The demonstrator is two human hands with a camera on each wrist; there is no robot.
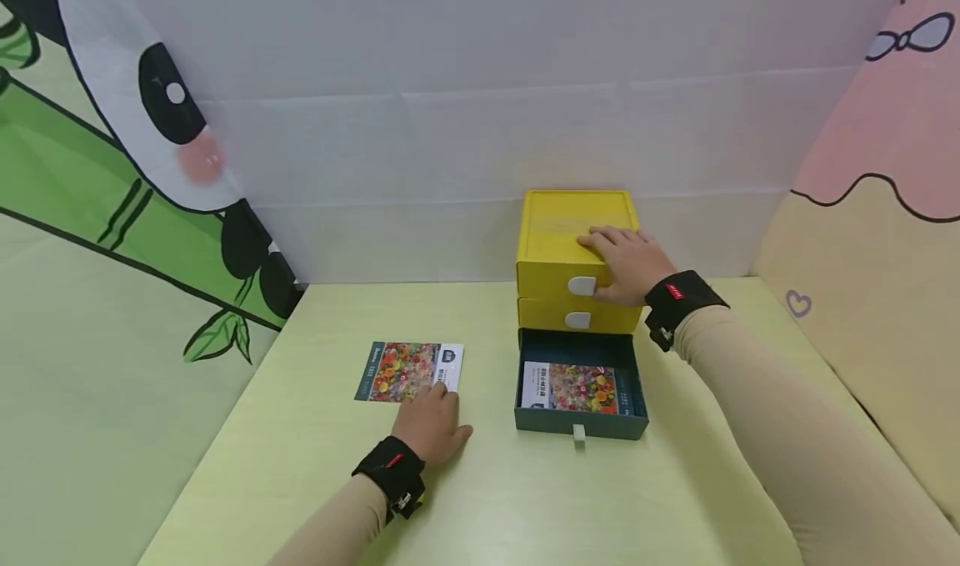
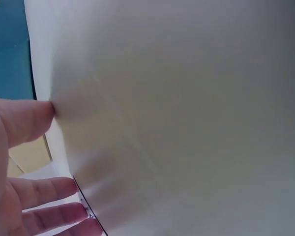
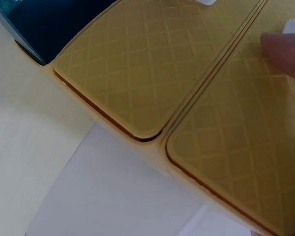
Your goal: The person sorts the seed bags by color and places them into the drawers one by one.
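In the head view, my left hand (image 1: 429, 424) rests its fingertips on the lower right edge of a flower-printed card (image 1: 397, 371) lying flat on the table. The thumb is spread out to the right and touches the tabletop in the left wrist view. My right hand (image 1: 633, 262) lies over the upper right of a yellow drawer box (image 1: 577, 224), fingers on its top and thumb (image 3: 285, 53) against the front of the top drawer. Below, a dark green drawer (image 1: 581, 423) is pulled out; a second flower-printed card (image 1: 583, 388) lies inside it.
Two yellow drawer fronts with white pull tabs (image 1: 582, 286) are closed above the pulled-out drawer. The box stands against the white back wall (image 1: 420, 241). A printed panel (image 1: 862, 299) borders the pale table (image 1: 480, 508) on the right.
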